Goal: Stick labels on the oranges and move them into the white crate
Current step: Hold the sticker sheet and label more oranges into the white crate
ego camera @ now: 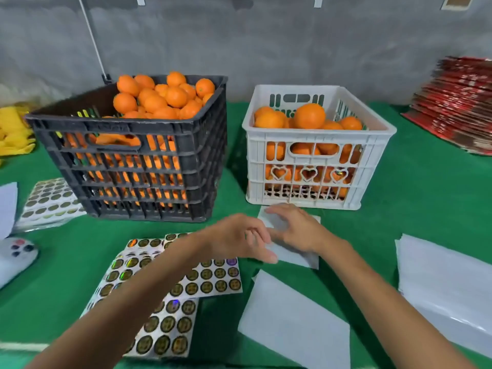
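Both hands meet over a blank white backing sheet (290, 255) just near of the white slatted plastic crate (316, 145); the right hand (295, 230) presses it flat with relaxed fingers; the left hand (239, 238) curls at its edge, grip unclear; the sheet may slide on the green cloth table (426, 195), spoiling any peel.

A green-covered worktop (426, 182) carries a black crate (138, 155) at far left, heaped with oranges (165, 97), and a white crate (316, 153) to its right, partly filled with more oranges (308, 115). Just near the white crate lies a blank white sheet (292, 251); the right hand (298, 230) rests on it with curled fingers, and the left hand (239, 235) meets it at the sheet's left edge. Label sheets (207, 278) lie under the left forearm. More label sheets (50, 201) sit at left, blank sheets (447, 283) at right, red flat packs (458, 102) far right.
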